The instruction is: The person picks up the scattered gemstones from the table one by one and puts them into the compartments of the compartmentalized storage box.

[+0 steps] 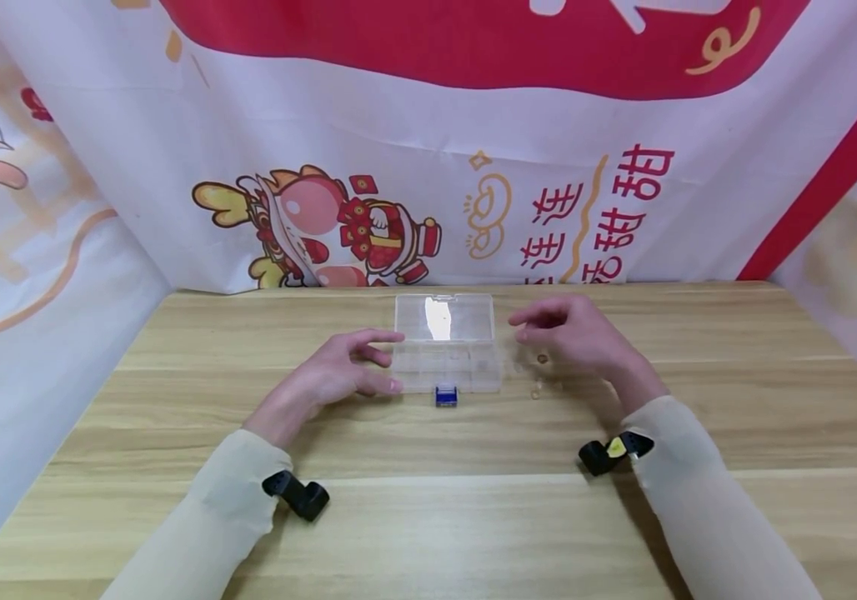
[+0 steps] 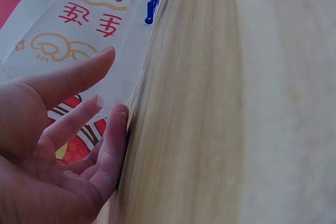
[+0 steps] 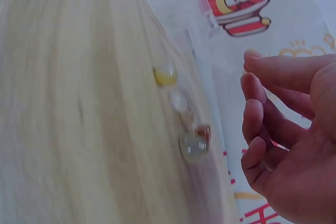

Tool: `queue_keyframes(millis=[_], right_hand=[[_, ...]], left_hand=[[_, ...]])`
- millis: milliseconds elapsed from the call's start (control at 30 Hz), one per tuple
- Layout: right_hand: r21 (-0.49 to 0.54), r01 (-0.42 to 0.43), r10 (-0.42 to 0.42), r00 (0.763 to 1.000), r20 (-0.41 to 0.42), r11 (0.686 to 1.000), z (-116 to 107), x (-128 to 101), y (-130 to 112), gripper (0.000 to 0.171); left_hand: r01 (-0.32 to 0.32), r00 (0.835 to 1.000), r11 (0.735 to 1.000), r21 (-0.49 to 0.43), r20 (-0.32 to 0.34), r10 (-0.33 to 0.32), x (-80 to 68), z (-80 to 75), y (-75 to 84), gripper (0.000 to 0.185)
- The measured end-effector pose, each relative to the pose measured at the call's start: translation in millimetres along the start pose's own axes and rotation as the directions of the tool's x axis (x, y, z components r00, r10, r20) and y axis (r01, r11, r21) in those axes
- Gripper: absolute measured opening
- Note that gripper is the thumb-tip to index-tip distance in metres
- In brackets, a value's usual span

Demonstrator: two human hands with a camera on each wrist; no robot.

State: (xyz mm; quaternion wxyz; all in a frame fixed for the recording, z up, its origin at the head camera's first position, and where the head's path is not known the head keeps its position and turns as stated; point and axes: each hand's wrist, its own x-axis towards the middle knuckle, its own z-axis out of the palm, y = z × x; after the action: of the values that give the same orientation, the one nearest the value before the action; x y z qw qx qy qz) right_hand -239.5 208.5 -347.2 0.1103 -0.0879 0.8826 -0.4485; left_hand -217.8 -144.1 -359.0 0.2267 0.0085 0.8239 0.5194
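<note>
A clear plastic compartment box [image 1: 445,342] with a blue latch [image 1: 446,395] lies at the middle of the wooden table [image 1: 428,517], its lid folded back. My left hand [image 1: 391,361] rests against the box's left side with straight fingers; in the left wrist view the fingertips [image 2: 119,113] touch the box's edge [image 2: 134,45]. My right hand [image 1: 522,329] hovers just right of the box, fingers loosely curled and holding nothing. Below it lie several small glass beads [image 1: 537,377]. In the right wrist view a yellowish bead [image 3: 166,74] and a clear bead [image 3: 193,147] lie beside my right hand [image 3: 257,103].
A printed banner [image 1: 428,167] with a cartoon dragon and red characters walls the table at the back and both sides. Black wrist cameras [image 1: 297,493] [image 1: 614,452] hang under my sleeves. Bare wood stretches in front of the box toward me.
</note>
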Motion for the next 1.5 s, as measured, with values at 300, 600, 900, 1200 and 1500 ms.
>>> queue_keyframes(millis=[300, 600, 900, 1200, 1500], right_hand=[[0.000, -0.007, 0.007, 0.999, 0.046, 1.000, -14, 0, 18, 0.028], [-0.028, -0.016, 0.017, 0.998, 0.058, 0.999, -24, 1, 34, 0.035], [-0.020, -0.070, 0.071, 0.993, 0.094, 0.997, -29, 0, 40, 0.035], [-0.060, -0.062, 0.068, 0.991, 0.115, 0.996, -28, -2, 41, 0.035], [-0.098, -0.050, 0.062, 0.990, 0.126, 0.994, -24, 3, 38, 0.033]], left_hand=[[-0.004, 1.000, 1.000, 0.006, 0.003, 0.004, 0.0, 0.6, 0.3, 0.073], [-0.004, 1.000, 1.000, 0.023, 0.007, 0.004, 1.2, 0.5, 0.4, 0.072], [0.000, 1.000, 1.000, 0.023, 0.008, 0.000, 2.6, 1.5, 1.3, 0.072], [0.003, 1.000, 1.000, 0.015, 0.009, -0.003, 3.1, 3.0, 2.1, 0.073], [-0.009, 1.000, 1.000, -0.010, -0.002, 0.009, 0.3, 2.1, -0.7, 0.075]])
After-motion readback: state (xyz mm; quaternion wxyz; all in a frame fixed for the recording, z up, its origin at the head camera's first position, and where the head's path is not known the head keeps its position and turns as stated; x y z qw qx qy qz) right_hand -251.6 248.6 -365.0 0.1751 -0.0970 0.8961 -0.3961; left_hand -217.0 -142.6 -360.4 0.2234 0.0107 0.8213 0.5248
